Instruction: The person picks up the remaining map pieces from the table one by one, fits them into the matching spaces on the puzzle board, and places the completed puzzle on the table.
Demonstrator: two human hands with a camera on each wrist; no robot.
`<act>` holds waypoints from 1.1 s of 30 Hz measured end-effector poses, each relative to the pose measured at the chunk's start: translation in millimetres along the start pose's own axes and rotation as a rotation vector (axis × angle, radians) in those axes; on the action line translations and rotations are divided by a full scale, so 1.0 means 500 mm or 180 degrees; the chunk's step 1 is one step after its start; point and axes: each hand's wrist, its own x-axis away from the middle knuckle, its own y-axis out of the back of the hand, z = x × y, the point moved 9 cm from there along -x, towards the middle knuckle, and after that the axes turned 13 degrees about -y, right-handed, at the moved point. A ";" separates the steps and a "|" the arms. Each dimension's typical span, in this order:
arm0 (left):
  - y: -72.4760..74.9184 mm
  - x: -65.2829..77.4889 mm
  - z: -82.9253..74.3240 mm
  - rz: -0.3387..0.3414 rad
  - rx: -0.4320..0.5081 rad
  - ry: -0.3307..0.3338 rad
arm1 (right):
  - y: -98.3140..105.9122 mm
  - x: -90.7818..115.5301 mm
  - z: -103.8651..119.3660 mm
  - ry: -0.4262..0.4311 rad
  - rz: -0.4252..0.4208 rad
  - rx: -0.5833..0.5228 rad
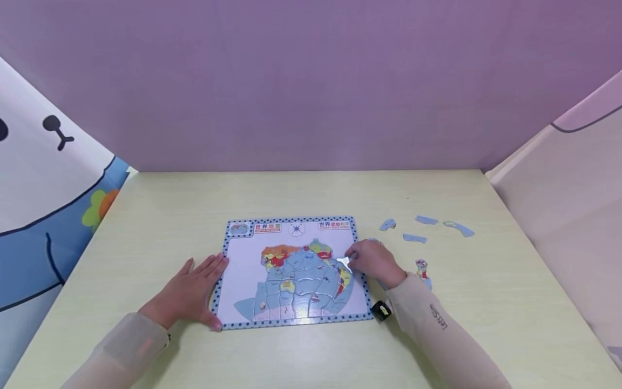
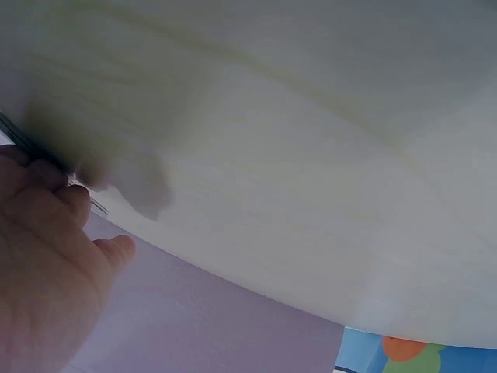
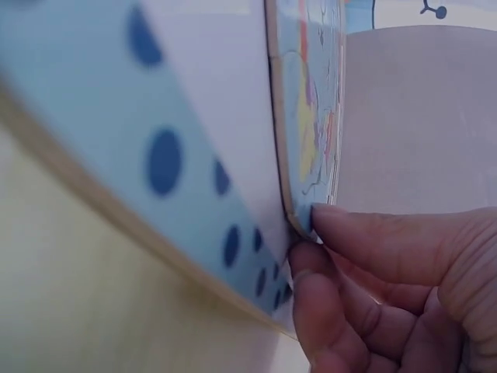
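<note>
- Right wrist view: right hand point(image 3: 380, 291), thumb and finger pinching a blue piece point(image 3: 304, 212) at the rim of the joined pieces point(image 3: 307, 128).
- Board point(image 1: 243, 281), dotted border, beneath the joined pieces.
- Left hand point(image 1: 191, 292), thumb spread from straight fingers, resting on the board's left edge.
- Loose pieces point(image 1: 414, 237), right of the board.
- Table point(image 1: 170, 216), pale.
- Wall point(image 1: 311, 86), purple, behind.

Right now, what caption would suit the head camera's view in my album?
Left hand against a world-map puzzle board, right hand pinching a piece, loose pieces scattered to the right.
</note>
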 end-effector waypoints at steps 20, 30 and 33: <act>0.002 -0.001 0.002 -0.0040 -0.0002 -0.0030 | -0.007 -0.006 0.000 -0.0053 0.0099 0.0077; 0.000 0.001 0.002 -0.0038 0.0013 0.0006 | -0.008 -0.007 -0.006 -0.0152 0.0112 0.0123; 0.000 0.001 0.001 -0.0043 0.0013 0.0001 | -0.009 -0.006 -0.006 -0.0178 0.0138 0.0116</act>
